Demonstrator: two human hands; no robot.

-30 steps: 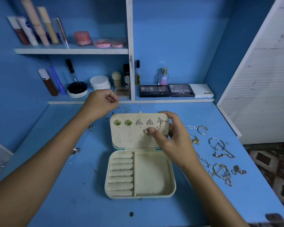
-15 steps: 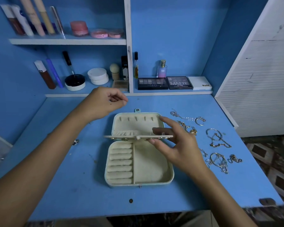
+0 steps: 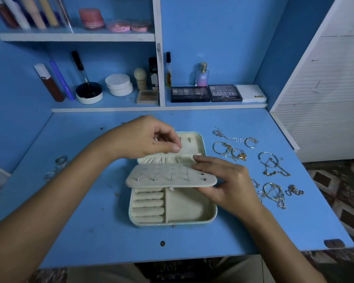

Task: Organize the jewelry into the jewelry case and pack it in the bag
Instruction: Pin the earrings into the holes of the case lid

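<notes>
On the blue laminate desk (image 3: 243, 231), which is tucked into a blue-walled corner, a cream rectangular fabric-lined jewelry case (image 3: 173, 209) is laid open in the middle. Going left to right: a few small silver rings (image 3: 60, 160) are seen near the left edge, half blurred, well apart from the case. The left hand (image 3: 143, 139) is held above the case's raised lid, with thumb and forefinger pinched together; whether something tiny is caught between them can't be told. The cream padded earring flap (image 3: 171, 177) is tipped forward over the tray, its back side up with earring posts poking out, and its right end is gripped by the right hand (image 3: 225, 182), fingers curled over the top and thumb underneath. The ring rolls and the open compartment are partly shown below the flap. Right of the case, a scatter of gold and silver chains and hoops (image 3: 270, 166) is spread loosely toward the desk's right edge. Behind, white shelves (image 3: 76, 36) are loaded with makeup tubes, pink jars and dark eyeshadow palettes (image 3: 204, 93). A white slatted panel (image 3: 325, 88) is stood at the far right, and bare desk is left along the front edge.
</notes>
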